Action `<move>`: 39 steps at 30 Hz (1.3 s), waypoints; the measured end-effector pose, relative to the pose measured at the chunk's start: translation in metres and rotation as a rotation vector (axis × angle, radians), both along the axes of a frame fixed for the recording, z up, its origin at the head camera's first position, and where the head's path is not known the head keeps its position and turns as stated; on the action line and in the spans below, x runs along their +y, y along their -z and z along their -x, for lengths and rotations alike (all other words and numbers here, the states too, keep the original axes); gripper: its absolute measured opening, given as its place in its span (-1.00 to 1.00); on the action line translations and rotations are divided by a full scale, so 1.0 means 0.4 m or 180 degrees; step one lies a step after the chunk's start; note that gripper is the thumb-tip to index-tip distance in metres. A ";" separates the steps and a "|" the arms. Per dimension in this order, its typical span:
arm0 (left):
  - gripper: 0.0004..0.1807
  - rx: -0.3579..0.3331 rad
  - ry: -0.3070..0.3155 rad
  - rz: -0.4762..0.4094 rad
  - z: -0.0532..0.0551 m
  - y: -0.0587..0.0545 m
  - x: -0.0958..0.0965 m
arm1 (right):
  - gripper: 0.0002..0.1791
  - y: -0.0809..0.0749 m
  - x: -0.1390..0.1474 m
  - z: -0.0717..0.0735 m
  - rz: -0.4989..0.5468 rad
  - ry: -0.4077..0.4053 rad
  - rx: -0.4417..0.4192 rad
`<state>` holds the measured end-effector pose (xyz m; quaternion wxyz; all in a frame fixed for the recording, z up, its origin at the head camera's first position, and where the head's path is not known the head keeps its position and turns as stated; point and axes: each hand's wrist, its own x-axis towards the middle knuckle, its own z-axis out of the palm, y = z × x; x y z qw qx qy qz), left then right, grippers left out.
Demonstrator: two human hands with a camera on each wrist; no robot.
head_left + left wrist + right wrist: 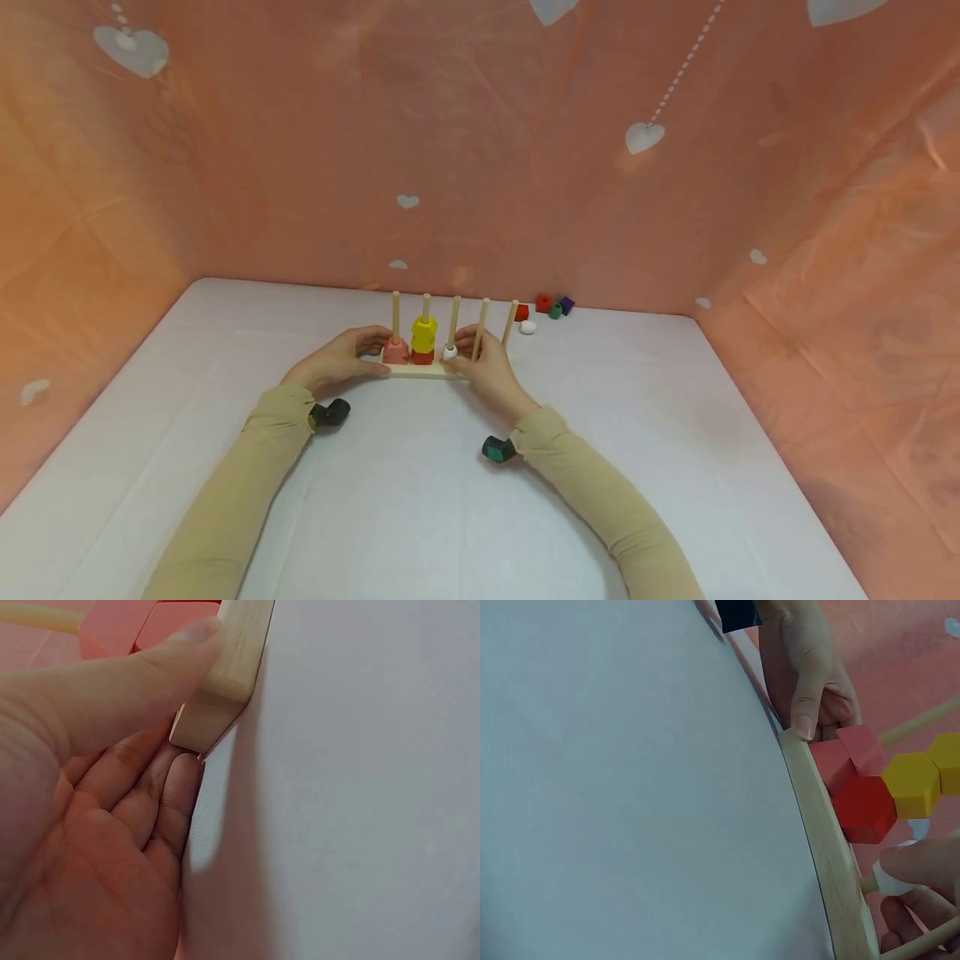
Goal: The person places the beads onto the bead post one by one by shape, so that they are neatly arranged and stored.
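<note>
A wooden peg board (423, 372) with several upright pegs stands at the back of the table. My left hand (337, 360) grips its left end, the thumb on top and the fingers around the end, as the left wrist view shows. Pink blocks (838, 759) sit on the first peg. On the second peg, yellow hexagonal beads (423, 334) rest above a red hexagonal bead (864, 810). With thumb and fingers, my right hand (491, 377) pinches a white bead (895, 871) threaded low on the third peg. A bit of peg shows between that bead and the board.
Behind the board's right end lie loose beads: a red one (543, 303), another red one (521, 312), a green one (555, 311), a purple one (567, 305) and a white one (528, 327). A pink curtain (480, 167) with hearts surrounds the white table (405, 508).
</note>
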<state>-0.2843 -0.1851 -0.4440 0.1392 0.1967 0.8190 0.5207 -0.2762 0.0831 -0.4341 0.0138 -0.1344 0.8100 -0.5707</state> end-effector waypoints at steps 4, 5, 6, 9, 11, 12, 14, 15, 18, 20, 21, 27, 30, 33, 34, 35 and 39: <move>-0.32 -0.0027 -0.0020 0.0001 -0.001 -0.003 0.000 | -0.61 -0.003 0.003 -0.001 -0.0102 -0.0036 0.0036; -0.32 -0.0017 -0.0014 0.0005 -0.002 -0.004 0.000 | -0.61 -0.004 0.005 -0.001 -0.0124 -0.0052 0.0038; -0.32 -0.0028 -0.0027 0.0008 -0.003 -0.005 0.000 | -0.60 -0.003 0.006 -0.001 -0.0142 -0.0063 0.0026; -0.32 -0.0032 -0.0043 -0.0008 -0.006 -0.008 0.003 | -0.59 -0.003 0.011 -0.001 -0.0163 -0.0110 0.0016; -0.32 -0.0047 -0.0046 -0.0026 -0.009 -0.009 0.005 | -0.56 -0.004 0.017 -0.002 -0.0141 -0.0149 -0.0003; -0.33 -0.0062 -0.0056 -0.0030 -0.011 -0.010 0.007 | -0.53 -0.006 0.020 -0.004 -0.0129 -0.0168 -0.0017; -0.33 -0.0084 -0.0067 -0.0025 -0.015 -0.012 0.009 | -0.46 -0.015 0.030 -0.013 -0.0106 -0.0205 -0.0081; -0.32 -0.0105 -0.0065 -0.0018 -0.016 -0.012 0.009 | -0.42 -0.019 0.036 -0.017 -0.0080 -0.0239 -0.0111; -0.32 -0.0117 -0.0080 -0.0016 -0.017 -0.012 0.011 | -0.32 -0.045 0.060 -0.035 -0.0069 -0.0385 -0.0126; -0.31 -0.0095 -0.0078 -0.0025 -0.014 -0.011 0.009 | -0.29 -0.065 0.077 -0.045 -0.0096 -0.0509 -0.0095; -0.31 -0.0082 -0.0072 -0.0029 -0.013 -0.010 0.007 | -0.27 -0.075 0.087 -0.051 -0.0111 -0.0573 -0.0068; -0.30 0.0021 -0.0015 -0.0007 -0.005 -0.007 0.006 | -0.25 -0.108 0.149 -0.082 -0.0194 -0.0745 0.0066; -0.31 0.0011 -0.0032 -0.0005 -0.005 -0.006 0.006 | -0.28 -0.111 0.185 -0.097 -0.0125 -0.0759 0.0105; -0.31 -0.0075 -0.0073 -0.0027 -0.007 -0.007 0.005 | -0.32 -0.109 0.224 -0.111 -0.0122 -0.0764 0.0076; -0.31 -0.0107 -0.0082 -0.0045 -0.007 -0.007 0.005 | -0.33 -0.107 0.237 -0.114 -0.0159 -0.0764 0.0052; -0.31 -0.0123 -0.0080 -0.0057 -0.008 -0.008 0.005 | -0.35 -0.105 0.251 -0.117 -0.0201 -0.0769 0.0030; -0.31 -0.0117 -0.0060 -0.0078 -0.010 -0.009 0.002 | -0.40 -0.099 0.300 -0.115 -0.0393 -0.0755 -0.0004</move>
